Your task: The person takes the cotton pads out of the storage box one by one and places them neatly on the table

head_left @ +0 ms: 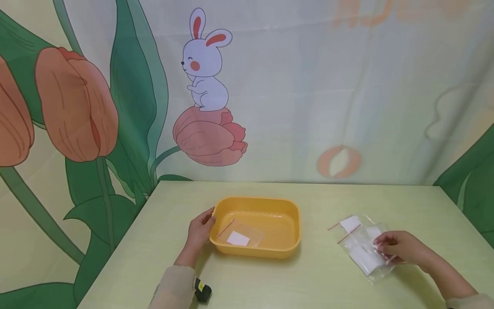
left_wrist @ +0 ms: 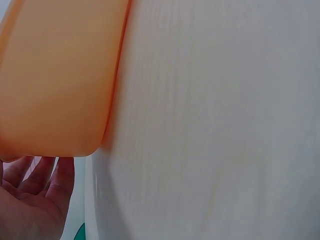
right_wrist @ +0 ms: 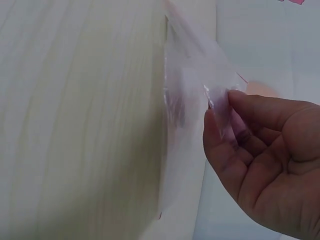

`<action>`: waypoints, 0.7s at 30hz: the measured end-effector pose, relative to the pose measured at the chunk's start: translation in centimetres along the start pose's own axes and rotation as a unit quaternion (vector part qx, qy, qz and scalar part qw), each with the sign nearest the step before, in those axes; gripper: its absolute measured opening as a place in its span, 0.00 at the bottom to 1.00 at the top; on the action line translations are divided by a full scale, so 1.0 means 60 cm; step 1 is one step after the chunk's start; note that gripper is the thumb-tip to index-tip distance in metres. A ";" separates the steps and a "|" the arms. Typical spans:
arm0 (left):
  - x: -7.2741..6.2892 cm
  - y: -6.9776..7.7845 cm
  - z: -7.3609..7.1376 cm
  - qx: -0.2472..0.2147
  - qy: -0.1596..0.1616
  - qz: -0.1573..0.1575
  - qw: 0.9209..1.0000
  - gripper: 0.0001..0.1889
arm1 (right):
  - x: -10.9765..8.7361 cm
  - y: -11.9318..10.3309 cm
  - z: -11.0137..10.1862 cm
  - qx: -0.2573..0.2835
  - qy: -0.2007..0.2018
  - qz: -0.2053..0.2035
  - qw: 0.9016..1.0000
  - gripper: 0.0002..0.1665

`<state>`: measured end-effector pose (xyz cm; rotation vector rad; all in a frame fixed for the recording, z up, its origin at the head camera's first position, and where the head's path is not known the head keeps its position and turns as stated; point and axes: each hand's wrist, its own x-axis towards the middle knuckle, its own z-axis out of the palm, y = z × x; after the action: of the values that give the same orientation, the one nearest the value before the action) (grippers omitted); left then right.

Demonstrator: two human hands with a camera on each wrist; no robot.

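Note:
A yellow plastic basin (head_left: 256,253) stands on the table, and my left hand (head_left: 199,232) grips its left end at the rim. In the left wrist view, the fingers (left_wrist: 61,182) of that hand lie against the basin's end wall. Inside the basin, toward its front left, lies a clear zip-lock bag (head_left: 238,238) with a white card in it. To the right, my right hand (head_left: 405,248) pinches the edge of a clear zip-lock bag (right_wrist: 220,107) between thumb and fingertips. More such bags (head_left: 350,223), with red seal lines and white cards, lie overlapped beneath it.
The pale wood-grain table (head_left: 308,279) reaches back to a printed curtain (head_left: 285,94) with tulips and a rabbit. A small black object (head_left: 202,292) shows beside my left sleeve. Bare tabletop lies between the basin and the bags.

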<state>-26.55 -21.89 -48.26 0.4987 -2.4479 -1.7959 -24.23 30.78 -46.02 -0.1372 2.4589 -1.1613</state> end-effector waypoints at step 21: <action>0.002 -0.003 0.001 0.002 0.002 0.003 1.000 0.23 | 0.018 0.015 0.021 -0.068 0.038 0.022 0.997 0.13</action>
<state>-26.64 -21.93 -48.48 0.4940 -2.4468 -1.7869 -24.63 30.15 -47.76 -0.0804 2.5939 -0.9971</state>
